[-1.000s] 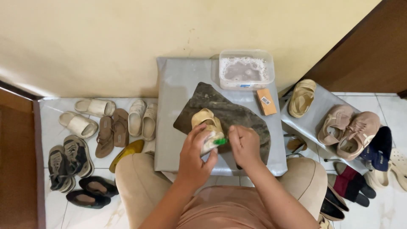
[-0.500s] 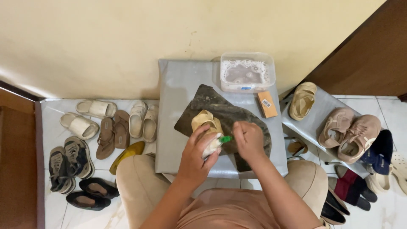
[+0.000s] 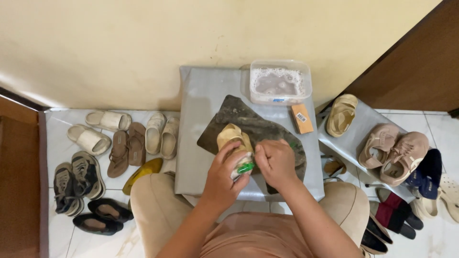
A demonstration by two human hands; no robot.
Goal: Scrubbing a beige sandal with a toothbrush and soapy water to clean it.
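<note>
Down on the grey table (image 3: 201,119), over a dark cloth (image 3: 267,126), the left hand (image 3: 222,179) holds a tan sandal (image 3: 234,138). Its fingers are wrapped around the near end of the sandal, closed on it, and the sandal's long axis runs away from the person toward the wall, toe end farthest out. The right hand (image 3: 276,162) sits just beside it on the right, fingers curled tight around a green brush (image 3: 246,167), whose green tip touches the sandal's near end between the two hands. Both hands are equally close to the sandal; the left carries it, the right works at it. A tub (image 3: 280,81) of soapy water stands beyond them at the table's far edge, with a small orange box (image 3: 302,118) near it. Other shoes lie on the floor either side.
</note>
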